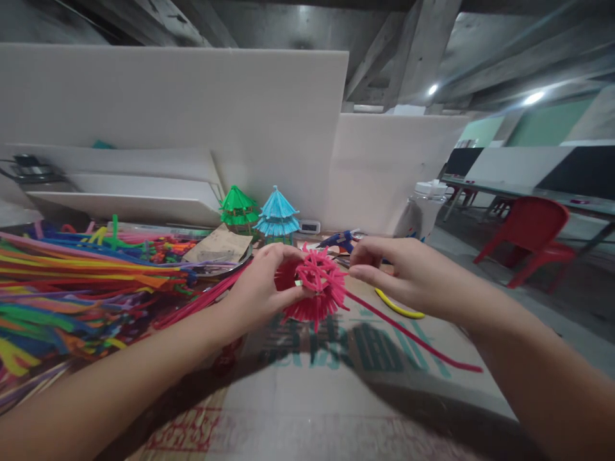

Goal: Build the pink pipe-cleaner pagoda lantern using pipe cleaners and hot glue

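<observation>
My left hand (262,288) is closed round a pink pipe-cleaner piece (314,288), a bristly cone of many short ends. My right hand (389,269) pinches a long pink pipe cleaner (418,339) where it meets the piece's right side; the loose length trails down to the right over the cardboard sheet (336,397). Both hands hover just above the cardboard.
A big heap of coloured pipe cleaners (72,288) lies at the left. Green (237,208) and blue (277,214) pipe-cleaner pagodas stand at the back by white boards. A yellow pipe cleaner (398,308), a blue glue gun (339,240) and a red chair (528,240) are to the right.
</observation>
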Demonstrator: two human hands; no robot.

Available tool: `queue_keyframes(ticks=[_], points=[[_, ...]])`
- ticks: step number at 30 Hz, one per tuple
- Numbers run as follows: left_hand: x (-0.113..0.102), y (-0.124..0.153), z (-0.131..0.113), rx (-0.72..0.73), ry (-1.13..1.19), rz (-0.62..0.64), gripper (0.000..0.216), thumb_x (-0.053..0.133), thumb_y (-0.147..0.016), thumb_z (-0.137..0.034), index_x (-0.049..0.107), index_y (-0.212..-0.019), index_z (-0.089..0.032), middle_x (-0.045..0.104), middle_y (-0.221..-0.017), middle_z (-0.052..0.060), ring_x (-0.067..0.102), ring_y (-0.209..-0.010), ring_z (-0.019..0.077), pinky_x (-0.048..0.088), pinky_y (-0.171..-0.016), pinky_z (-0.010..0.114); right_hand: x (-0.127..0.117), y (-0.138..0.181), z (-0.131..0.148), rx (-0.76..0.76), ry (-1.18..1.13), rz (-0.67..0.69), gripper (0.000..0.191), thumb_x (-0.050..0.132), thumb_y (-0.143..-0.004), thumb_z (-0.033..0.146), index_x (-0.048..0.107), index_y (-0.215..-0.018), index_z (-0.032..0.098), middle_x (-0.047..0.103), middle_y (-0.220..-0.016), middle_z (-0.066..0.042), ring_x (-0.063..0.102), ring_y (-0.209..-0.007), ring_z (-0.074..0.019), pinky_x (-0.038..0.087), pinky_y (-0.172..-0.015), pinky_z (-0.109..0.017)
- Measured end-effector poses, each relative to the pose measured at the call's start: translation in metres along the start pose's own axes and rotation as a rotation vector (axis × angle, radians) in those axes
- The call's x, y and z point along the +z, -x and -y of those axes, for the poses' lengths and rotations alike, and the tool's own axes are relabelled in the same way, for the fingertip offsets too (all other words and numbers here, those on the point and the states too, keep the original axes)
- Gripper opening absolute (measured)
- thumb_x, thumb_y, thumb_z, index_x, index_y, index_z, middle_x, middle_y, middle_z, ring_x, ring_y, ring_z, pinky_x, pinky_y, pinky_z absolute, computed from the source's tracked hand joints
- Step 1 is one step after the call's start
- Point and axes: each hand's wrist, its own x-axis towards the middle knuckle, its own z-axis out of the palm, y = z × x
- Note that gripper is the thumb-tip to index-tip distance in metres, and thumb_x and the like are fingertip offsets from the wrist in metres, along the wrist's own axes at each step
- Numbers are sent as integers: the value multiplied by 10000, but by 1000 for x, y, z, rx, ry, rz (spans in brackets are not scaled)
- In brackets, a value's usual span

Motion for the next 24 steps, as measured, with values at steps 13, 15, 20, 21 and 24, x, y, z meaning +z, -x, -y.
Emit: queue_keyframes(ticks=[13,15,20,21,24], points=[[0,1,5,-9,21,0,407,743,-865,-427,562,-1191,-265,649,-1136,69,617,-1148,271,497,-1015,495,17,-7,7,20,-189,206,280,522,-966,322,648,-765,174,615,-683,15,515,-606,-111,337,-546,-242],[0,1,5,3,12,5,416,742,-866,-429,556,-1200,-265,646,-1145,70,614,-1156,272,495,-1016,493,17,-7,6,26,-193,216,285,520,-965,323,636,-750,176,594,-665,21,503,-595,-109,324,-532,-242],[0,0,5,33,-4,-1,420,739,-868,-442,553,-1198,-262,639,-1149,68,619,-1136,266,501,-991,470,22,-9,3,24,-198,234,319,504,-972,340,638,-733,177,585,-641,17,491,-566,-107,291,-511,-250],[0,0,4,38,-6,-2,412,736,-871,-443,554,-1194,-263,641,-1143,65,620,-1129,264,500,-987,468,23,-9,3,23,-202,235,322,501,-973,341,646,-737,176,596,-652,11,498,-571,-109,290,-514,-251],[0,0,4,40,3,-9,409,740,-867,-443,556,-1181,-254,644,-1141,68,628,-1104,261,507,-969,458,25,-11,2,26,-213,235,317,502,-967,337,665,-750,174,628,-679,-3,525,-591,-119,298,-527,-253]])
